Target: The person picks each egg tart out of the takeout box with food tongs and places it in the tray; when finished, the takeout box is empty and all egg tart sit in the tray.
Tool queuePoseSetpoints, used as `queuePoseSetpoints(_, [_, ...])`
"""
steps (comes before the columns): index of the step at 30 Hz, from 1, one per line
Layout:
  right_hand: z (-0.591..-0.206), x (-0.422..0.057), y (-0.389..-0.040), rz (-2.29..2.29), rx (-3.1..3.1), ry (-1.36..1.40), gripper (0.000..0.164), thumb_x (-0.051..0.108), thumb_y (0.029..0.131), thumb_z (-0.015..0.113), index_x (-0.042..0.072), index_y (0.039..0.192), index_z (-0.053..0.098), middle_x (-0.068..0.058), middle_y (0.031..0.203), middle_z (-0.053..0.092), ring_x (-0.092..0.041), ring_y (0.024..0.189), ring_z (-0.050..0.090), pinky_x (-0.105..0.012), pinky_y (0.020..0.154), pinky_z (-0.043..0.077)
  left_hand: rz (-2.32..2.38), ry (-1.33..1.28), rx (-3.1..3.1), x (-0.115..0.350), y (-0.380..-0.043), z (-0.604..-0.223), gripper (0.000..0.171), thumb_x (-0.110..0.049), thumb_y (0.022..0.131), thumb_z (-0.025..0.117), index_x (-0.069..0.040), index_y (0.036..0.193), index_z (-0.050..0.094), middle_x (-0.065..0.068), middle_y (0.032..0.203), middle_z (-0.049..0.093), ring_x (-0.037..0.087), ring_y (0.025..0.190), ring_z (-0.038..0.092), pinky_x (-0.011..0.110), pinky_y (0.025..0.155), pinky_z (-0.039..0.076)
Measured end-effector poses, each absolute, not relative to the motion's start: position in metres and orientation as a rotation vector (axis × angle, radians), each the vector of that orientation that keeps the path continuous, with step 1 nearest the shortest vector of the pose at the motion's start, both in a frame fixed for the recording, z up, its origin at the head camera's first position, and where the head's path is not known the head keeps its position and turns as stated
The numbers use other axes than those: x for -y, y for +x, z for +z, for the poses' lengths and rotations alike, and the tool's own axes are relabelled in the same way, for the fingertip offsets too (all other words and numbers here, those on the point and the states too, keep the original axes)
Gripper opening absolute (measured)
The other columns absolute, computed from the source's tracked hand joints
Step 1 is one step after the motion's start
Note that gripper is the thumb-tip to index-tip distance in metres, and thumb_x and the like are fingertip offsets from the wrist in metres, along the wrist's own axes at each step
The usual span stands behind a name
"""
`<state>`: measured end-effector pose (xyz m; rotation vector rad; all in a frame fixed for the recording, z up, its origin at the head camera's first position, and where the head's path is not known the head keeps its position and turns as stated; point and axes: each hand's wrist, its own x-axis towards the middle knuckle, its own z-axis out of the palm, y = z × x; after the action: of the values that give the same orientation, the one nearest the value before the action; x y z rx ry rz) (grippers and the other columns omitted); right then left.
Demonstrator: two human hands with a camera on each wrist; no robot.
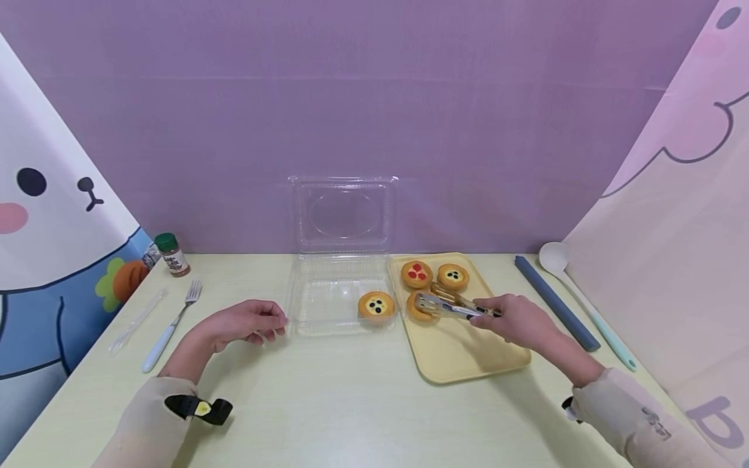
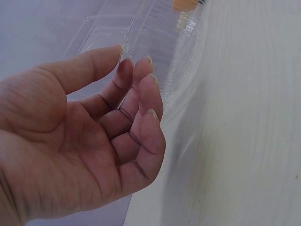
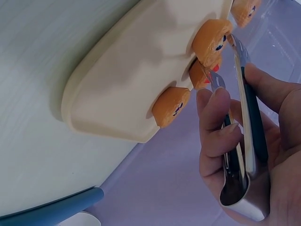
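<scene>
My right hand [image 1: 517, 322] grips a pair of metal tongs [image 3: 251, 122] with dark handle pads. The tong tips are spread around an egg tart [image 3: 211, 42] on the yellow tray [image 1: 468, 357]; whether they touch it I cannot tell. Behind it on the tray are a tart with red pieces [image 1: 417, 275] and a tart with dark berries [image 1: 453, 277]. Another berry-topped tart [image 1: 377, 304] sits at the right of the clear plastic box [image 1: 318, 292], whose lid stands raised. My left hand [image 1: 248, 322], holding nothing, hovers by the box's left edge with fingers loosely bent.
On the left lie a fork [image 1: 170, 331] and a clear plastic utensil [image 1: 137, 322], with a green-capped spice jar [image 1: 172, 255] behind. Right of the tray are a blue-grey rod [image 1: 556, 302] and a long-handled spoon [image 1: 591, 309]. A purple backdrop [image 1: 345, 130] rises behind the table.
</scene>
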<state>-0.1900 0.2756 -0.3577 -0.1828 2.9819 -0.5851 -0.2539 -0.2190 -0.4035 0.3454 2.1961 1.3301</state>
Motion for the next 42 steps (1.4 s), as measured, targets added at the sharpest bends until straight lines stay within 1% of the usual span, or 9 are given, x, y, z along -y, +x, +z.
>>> queuePoseSetpoints(12, [-0.355,-0.277,-0.194,-0.602,-2.952,-0.166,0.058,0.043,0.091,0.07,0.01,0.137,0.062,-0.002,0.071,0.067,-0.012,0.055,0.057,-0.032,0.052,0.041,1.331,0.337,-2.205,0.22,-0.255,-0.404,0.033,-0.026,0.101,0.059,0.003,0.115,0.059,0.008,0.102,0.066,0.023,0.092,0.061,0.036,0.079,0.051])
queuePoseSetpoints(19, [-0.349,-0.281,-0.195,-0.611,-2.927,-0.18,0.06,0.045,0.092,0.068,0.008,0.139,0.059,-0.004,0.081,0.073,-0.014,0.057,0.06,-0.033,0.054,0.044,1.33,0.337,-2.205,0.221,-0.255,-0.405,0.033,-0.027,0.101,0.059,0.003,0.115,0.059,0.008,0.103,0.066,0.023,0.093,0.061,0.036,0.08,0.051])
queuePoseSetpoints(22, [-0.342,-0.283,-0.196,-0.605,-2.939,-0.194,0.062,0.047,0.092,0.068,0.008,0.14,0.058,-0.002,0.081,0.073,-0.014,0.059,0.062,-0.033,0.056,0.045,1.328,0.34,-2.207,0.221,-0.256,-0.405,0.034,-0.028,0.101,0.06,0.003,0.114,0.059,0.008,0.103,0.066,0.023,0.093,0.061,0.036,0.08,0.051])
queuePoseSetpoints(29, [-0.318,-0.278,-0.204,-0.623,-2.98,-0.348,0.061,0.047,0.092,0.069,0.01,0.139,0.06,0.005,0.07,0.065,-0.012,0.058,0.061,-0.031,0.062,0.047,1.328,0.343,-2.206,0.221,-0.256,-0.405,0.034,-0.028,0.101,0.06,0.003,0.115,0.059,0.008,0.103,0.066,0.023,0.093,0.061,0.035,0.08,0.051])
queuePoseSetpoints(33, [-0.309,-0.268,-0.211,-0.534,-3.002,-0.472,0.057,0.047,0.091,0.069,0.015,0.138,0.062,0.005,0.06,0.058,-0.01,0.056,0.049,-0.03,0.064,0.042,1.328,0.345,-2.21,0.221,-0.255,-0.406,0.034,-0.028,0.101,0.06,0.003,0.114,0.059,0.008,0.103,0.066,0.023,0.093,0.061,0.035,0.08,0.051])
queuePoseSetpoints(35, [-0.307,-0.262,-0.214,-0.474,-2.997,-0.517,0.055,0.048,0.091,0.069,0.018,0.137,0.063,-0.002,0.072,0.067,-0.01,0.062,0.048,-0.031,0.066,0.041,1.327,0.349,-2.211,0.221,-0.255,-0.406,0.033,-0.029,0.101,0.059,0.002,0.114,0.059,0.008,0.104,0.066,0.023,0.093,0.061,0.035,0.08,0.051])
queuePoseSetpoints(37, [-0.307,-0.255,-0.219,-0.409,-2.989,-0.558,0.053,0.048,0.091,0.069,0.019,0.136,0.064,-0.009,0.095,0.075,-0.012,0.072,0.055,-0.033,0.069,0.044,1.327,0.353,-2.211,0.221,-0.256,-0.406,0.034,-0.029,0.101,0.06,0.002,0.114,0.06,0.008,0.104,0.066,0.024,0.094,0.061,0.036,0.08,0.051])
queuePoseSetpoints(40, [-0.306,-0.245,-0.225,-0.325,-2.979,-0.621,0.05,0.047,0.092,0.069,0.021,0.134,0.065,-0.009,0.129,0.069,-0.017,0.095,0.067,-0.037,0.077,0.05,1.327,0.356,-2.208,0.22,-0.256,-0.407,0.034,-0.03,0.101,0.059,0.001,0.114,0.06,0.008,0.104,0.066,0.025,0.095,0.061,0.036,0.08,0.051])
queuePoseSetpoints(42, [-0.305,-0.239,-0.23,-0.271,-2.976,-0.664,0.048,0.045,0.092,0.069,0.022,0.134,0.066,-0.009,0.127,0.07,-0.021,0.101,0.069,-0.04,0.079,0.052,1.326,0.355,-2.208,0.22,-0.256,-0.407,0.035,-0.031,0.101,0.06,0.001,0.114,0.06,0.008,0.104,0.066,0.025,0.095,0.061,0.035,0.08,0.051])
